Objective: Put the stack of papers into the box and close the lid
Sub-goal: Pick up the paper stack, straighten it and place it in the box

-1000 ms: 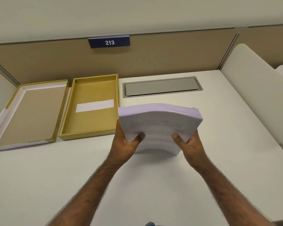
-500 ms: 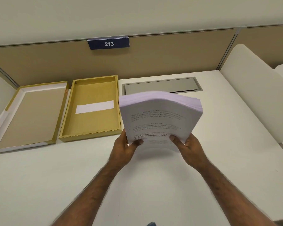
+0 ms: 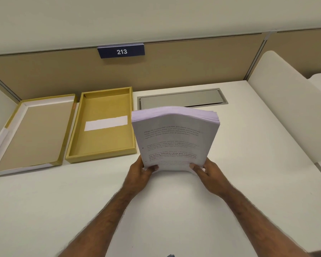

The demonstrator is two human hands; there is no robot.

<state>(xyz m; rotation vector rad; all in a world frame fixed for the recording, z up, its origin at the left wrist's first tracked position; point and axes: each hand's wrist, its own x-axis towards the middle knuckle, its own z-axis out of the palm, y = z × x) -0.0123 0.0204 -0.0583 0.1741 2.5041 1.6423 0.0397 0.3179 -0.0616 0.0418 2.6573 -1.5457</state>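
A thick stack of papers (image 3: 174,138) with printed text stands on its lower edge above the white desk, its top bowed and tilted away from me. My left hand (image 3: 140,173) grips its lower left corner and my right hand (image 3: 208,173) grips its lower right corner. Just to the left lies the open yellow box (image 3: 76,158), with only a white strip of paper (image 3: 106,123) on its floor. Further left, the box lid (image 3: 13,117) lies upside down with its white inner rim showing.
A grey cable-hatch cover (image 3: 182,98) is set into the white desk (image 3: 82,210) behind the stack. A tan partition (image 3: 193,67) carrying a "213" sign (image 3: 121,51) closes off the back. A cream side panel (image 3: 289,112) slopes along the right.
Both hands have slid down to the stack's bottom corners and tipped it more upright, so more of the printed page faces me. The box and lid have not moved.
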